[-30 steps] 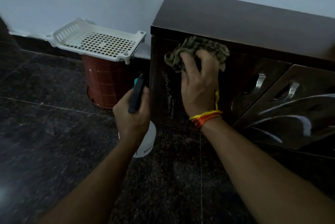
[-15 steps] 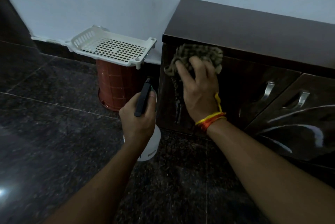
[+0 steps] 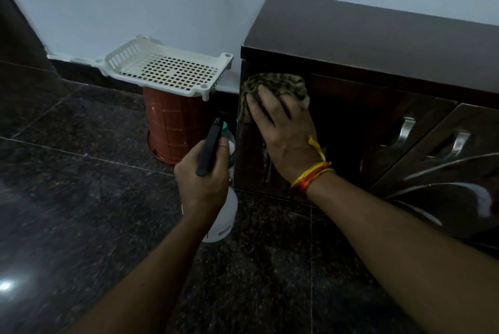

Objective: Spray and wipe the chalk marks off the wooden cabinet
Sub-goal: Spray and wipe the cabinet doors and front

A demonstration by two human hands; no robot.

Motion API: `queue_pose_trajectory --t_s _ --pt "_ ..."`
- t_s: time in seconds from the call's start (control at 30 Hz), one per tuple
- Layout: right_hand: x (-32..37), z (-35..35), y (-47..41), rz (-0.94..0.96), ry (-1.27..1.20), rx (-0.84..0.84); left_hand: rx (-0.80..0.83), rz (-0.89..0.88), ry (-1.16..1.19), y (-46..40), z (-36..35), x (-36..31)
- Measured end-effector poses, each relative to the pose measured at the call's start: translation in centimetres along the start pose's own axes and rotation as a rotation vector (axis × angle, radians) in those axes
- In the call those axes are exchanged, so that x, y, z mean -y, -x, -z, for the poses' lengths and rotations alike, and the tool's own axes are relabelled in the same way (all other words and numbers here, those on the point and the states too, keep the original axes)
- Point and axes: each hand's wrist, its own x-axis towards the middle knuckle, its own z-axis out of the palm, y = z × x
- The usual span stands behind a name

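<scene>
A dark wooden cabinet (image 3: 364, 44) stands against the wall on the right. My right hand (image 3: 283, 128) presses a crumpled olive cloth (image 3: 272, 83) flat against the upper left part of the cabinet's front panel, fingers spread over it. Faint pale streaks show on the panel (image 3: 266, 163) below that hand. My left hand (image 3: 201, 179) grips a white spray bottle (image 3: 222, 220) with a black trigger head (image 3: 209, 148), held just left of the cabinet's corner. Much of the bottle is hidden behind the hand.
A white perforated plastic basket (image 3: 164, 70) rests on an upturned reddish bin (image 3: 170, 123) left of the cabinet, against the wall. Two metal door handles (image 3: 405, 131) sit further right. The floor (image 3: 81, 198) is dark polished stone.
My right hand and the cloth have slid left along the top of the panel toward its left edge. The view has shifted slightly. The left hand keeps its hold on the bottle.
</scene>
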Motion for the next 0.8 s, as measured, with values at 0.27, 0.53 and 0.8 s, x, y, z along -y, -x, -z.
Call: queue_pose_trajectory --t_s 0.27,0.53,0.8 --pt "-0.4 0.1 -2.9 -0.016 0.047 -0.092 -0.003 -0.008 -0.054 -0.2 0.5 0.4" --pt "1.8 -2.1 2.5 0.173 0.106 0.184 -0.027 -0.013 -0.071 0.0 0.8 0.6" --pt "2.3 -3.5 3.1 0.031 0.028 0.142 -0.002 -0.001 -0.103 0.9 0.7 1.7"
